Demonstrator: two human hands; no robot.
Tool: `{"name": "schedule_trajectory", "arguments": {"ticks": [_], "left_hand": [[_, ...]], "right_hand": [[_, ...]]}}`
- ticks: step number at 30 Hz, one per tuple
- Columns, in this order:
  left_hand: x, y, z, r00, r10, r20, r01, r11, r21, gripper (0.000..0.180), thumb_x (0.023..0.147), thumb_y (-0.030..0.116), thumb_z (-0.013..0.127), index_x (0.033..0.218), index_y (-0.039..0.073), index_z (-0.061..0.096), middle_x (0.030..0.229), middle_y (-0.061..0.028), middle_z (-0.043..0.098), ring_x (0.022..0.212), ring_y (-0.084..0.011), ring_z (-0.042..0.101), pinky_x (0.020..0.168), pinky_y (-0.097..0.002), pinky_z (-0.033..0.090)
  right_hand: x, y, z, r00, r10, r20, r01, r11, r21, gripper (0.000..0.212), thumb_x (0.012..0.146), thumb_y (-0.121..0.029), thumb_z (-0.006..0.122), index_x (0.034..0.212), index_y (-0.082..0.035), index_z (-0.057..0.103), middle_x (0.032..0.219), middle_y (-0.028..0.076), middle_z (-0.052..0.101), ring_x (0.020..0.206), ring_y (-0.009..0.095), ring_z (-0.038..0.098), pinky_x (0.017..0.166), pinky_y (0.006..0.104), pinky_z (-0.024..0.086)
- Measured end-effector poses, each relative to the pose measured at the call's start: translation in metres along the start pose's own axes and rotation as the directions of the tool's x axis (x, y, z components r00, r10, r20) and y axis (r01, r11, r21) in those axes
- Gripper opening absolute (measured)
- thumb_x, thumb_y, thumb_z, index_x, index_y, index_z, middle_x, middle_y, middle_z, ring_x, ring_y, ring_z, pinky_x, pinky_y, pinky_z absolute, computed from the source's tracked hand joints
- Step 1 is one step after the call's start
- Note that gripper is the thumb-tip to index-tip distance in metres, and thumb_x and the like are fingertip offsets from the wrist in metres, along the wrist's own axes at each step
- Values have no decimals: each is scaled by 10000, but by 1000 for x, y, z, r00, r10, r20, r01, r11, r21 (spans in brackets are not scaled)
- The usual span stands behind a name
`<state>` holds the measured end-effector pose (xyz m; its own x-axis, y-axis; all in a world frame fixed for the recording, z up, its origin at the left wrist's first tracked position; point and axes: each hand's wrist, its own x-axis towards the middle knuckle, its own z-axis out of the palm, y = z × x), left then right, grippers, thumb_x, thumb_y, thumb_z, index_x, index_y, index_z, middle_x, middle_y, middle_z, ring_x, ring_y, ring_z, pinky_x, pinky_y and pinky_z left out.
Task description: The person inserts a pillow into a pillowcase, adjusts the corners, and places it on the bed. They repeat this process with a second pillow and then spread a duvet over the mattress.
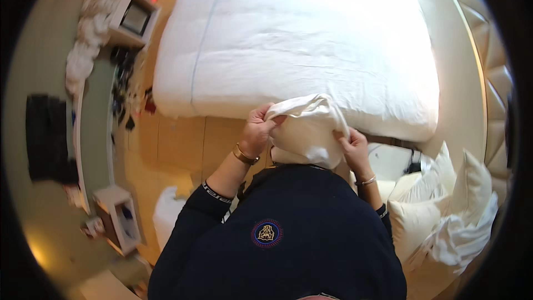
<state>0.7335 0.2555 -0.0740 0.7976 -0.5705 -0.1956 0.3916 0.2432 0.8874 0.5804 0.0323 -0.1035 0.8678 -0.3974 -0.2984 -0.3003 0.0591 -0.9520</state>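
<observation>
Both my hands grip the rim of a white pillowcase in front of my body. My left hand has its fingers closed on the left part of the rim, and a bracelet is on that wrist. On the opposite side my right hand pinches the edge between thumb and fingers. Between them the cloth sags, its upper edge gathered in folds. Whether anything is inside it, I cannot tell. Just beyond, the large bed is covered with a white sheet, and the pillowcase overlaps its near edge.
Cream pillows are piled at the right, with crumpled white linen beside them. A padded headboard stands along the far right. Small cabinets line the left, with scattered dark items on the tan floor.
</observation>
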Motion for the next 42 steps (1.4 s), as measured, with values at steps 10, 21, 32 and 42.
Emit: {"name": "schedule_trajectory", "arguments": {"ticks": [10,21,32,42], "left_hand": [[-143,40,-191,799,0,-601,-265,898,-352,92,941,126,574,993,64,620,944,-23,651,852,-131,617,771,-274,503],[-168,69,-235,477,9,-879,-292,945,-148,190,903,80,619,1075,12,576,1007,-85,656,889,-180,652,771,-305,541],[-222,93,-355,305,-48,-951,-417,891,-179,273,903,89,604,1143,5,503,1052,-114,632,936,-192,629,814,-312,514],[-314,161,-551,95,34,-995,-477,879,-16,273,889,54,590,1147,20,507,1052,-90,607,957,-181,595,832,-299,494]], "right_hand": [[28,17,204,880,-28,475,173,949,-265,227,922,-182,615,1011,20,668,792,64,643,725,109,566,672,260,460],[122,11,357,513,105,852,440,820,-366,208,862,-210,628,924,-18,680,769,143,676,713,263,660,669,349,511],[146,19,569,157,183,970,657,714,-241,212,846,-231,627,902,-32,674,778,139,684,726,288,663,683,367,517],[138,145,821,145,617,774,311,714,-627,239,865,-192,576,806,21,666,645,81,656,531,139,630,482,273,501]]}}
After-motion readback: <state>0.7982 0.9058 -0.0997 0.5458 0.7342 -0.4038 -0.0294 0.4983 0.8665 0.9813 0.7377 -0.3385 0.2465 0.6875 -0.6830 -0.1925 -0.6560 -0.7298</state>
